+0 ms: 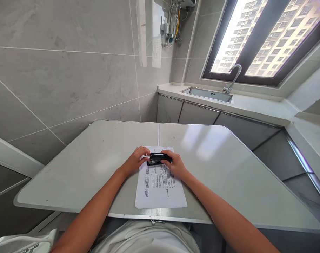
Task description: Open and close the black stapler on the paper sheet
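A black stapler (156, 157) lies sideways over the upper part of a printed sheet of paper (160, 202). My right hand (176, 164) is wrapped round the stapler's right end, with the thumb on the near side and the fingers over the far side. At the other end, the curled fingers and thumb of my left hand (135, 161) close on the stapler's left tip. A gap shows between its dark upper and lower arms. The paper rests flat, its lines of print running up and down, and its top is partly covered by my hands and the stapler.
The pale folding table (110, 140) has a metal seam down its middle and a raised rim. Behind it to the right stands a counter (254, 105) with a sink (210, 94) and a curved faucet (236, 75) below a window. A tiled wall (83, 77) is on the left.
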Action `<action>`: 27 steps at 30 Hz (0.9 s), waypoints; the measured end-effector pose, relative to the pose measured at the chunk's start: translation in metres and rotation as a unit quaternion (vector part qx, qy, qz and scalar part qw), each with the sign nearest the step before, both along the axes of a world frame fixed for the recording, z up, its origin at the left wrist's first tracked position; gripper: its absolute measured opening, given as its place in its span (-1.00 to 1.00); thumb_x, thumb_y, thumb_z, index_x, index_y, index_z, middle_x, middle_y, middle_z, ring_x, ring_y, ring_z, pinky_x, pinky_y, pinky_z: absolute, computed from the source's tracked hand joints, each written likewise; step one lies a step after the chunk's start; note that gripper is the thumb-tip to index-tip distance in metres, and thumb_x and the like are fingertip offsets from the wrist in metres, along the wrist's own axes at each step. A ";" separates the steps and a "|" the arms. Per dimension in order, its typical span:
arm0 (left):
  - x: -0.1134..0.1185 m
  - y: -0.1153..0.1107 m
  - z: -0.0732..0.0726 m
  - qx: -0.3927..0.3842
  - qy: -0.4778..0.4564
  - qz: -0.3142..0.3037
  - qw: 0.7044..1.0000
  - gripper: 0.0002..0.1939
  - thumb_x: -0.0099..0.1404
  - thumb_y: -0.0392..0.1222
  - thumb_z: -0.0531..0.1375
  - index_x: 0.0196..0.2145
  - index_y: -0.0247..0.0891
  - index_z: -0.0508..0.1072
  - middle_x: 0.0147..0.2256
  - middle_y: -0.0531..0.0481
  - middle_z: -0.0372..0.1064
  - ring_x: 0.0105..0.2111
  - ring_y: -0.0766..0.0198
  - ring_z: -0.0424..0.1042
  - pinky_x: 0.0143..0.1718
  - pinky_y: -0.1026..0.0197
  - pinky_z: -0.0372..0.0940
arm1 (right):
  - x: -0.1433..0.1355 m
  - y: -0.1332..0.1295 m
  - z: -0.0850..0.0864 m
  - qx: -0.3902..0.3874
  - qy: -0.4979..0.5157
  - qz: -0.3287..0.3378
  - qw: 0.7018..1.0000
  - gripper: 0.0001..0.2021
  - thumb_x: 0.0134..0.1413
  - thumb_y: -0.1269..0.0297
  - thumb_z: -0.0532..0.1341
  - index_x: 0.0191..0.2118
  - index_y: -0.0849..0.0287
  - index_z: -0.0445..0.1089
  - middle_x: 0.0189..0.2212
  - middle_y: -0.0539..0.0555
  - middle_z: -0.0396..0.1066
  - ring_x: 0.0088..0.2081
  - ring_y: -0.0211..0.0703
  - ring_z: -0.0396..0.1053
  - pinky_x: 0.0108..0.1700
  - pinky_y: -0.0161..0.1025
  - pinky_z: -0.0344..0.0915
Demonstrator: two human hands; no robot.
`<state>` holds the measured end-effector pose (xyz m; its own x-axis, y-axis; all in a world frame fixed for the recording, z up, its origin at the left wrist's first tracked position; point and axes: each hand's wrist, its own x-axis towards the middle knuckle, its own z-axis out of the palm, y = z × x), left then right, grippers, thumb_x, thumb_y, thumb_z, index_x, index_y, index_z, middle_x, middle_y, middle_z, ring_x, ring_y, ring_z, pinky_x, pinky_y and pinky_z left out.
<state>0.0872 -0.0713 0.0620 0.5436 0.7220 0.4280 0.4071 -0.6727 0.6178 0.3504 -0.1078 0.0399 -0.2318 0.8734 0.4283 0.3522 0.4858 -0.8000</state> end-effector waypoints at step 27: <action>-0.009 0.008 -0.017 -0.008 0.271 -0.043 0.962 -0.36 0.46 0.24 0.08 0.37 -0.03 0.25 0.45 -0.10 -0.02 0.45 -0.08 -0.06 0.45 -0.27 -0.24 | 0.125 0.009 0.033 -0.161 -0.171 0.038 0.971 -0.67 0.05 0.14 0.35 -0.04 0.07 0.53 -0.20 0.03 0.54 -0.21 -0.05 0.41 -0.10 -0.12 0.35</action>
